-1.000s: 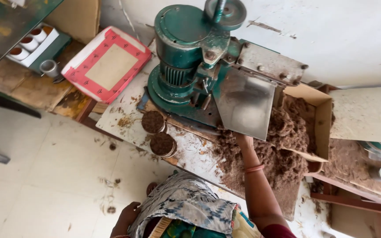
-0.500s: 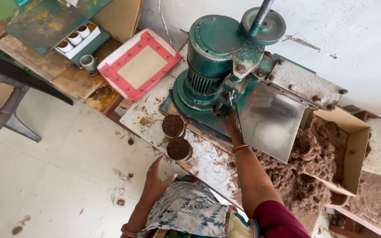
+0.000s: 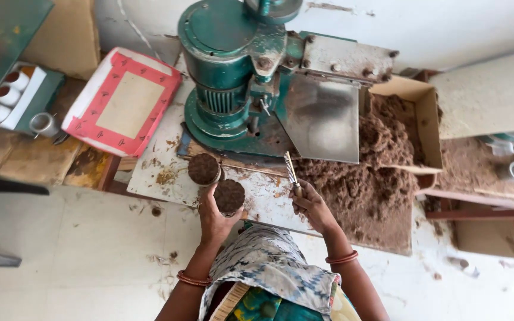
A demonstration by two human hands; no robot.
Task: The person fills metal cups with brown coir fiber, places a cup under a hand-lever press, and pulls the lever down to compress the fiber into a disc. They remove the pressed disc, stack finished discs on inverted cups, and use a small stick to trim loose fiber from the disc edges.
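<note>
The left hand (image 3: pixel 214 215) is curled around a round cup (image 3: pixel 230 197) packed level with dark brown material, fingers wrapped on its side so the filled top faces up and stays open to view. That cup sits at the front edge of the white board (image 3: pixel 162 160), just beside a second filled cup (image 3: pixel 204 169) that stands a little further in; whether the two touch is hard to tell. The right hand (image 3: pixel 312 208) is closed in a pinch on the handle of a small comb (image 3: pixel 291 172), teeth end raised and pointing away from the body, so the toothed part hangs above the board near the foot of the green machine (image 3: pixel 233 77).

The machine stands at the back of the board, and its grey metal chute (image 3: pixel 322 119) slopes down to the right, which is likely why the loose brown pile (image 3: pixel 370 172) lies heaped under and beside it, spilling out of an open cardboard box (image 3: pixel 426 113) at the board's right end. Crumbs are scattered along the front edge where the cups stand.

Off the left edge of the board lies a red and white packet (image 3: pixel 125 102), and further left a tray of small white cups (image 3: pixel 10 98) with a metal cup (image 3: pixel 44 123) beside it, all well apart from both hands. Orange bangles ring both wrists
</note>
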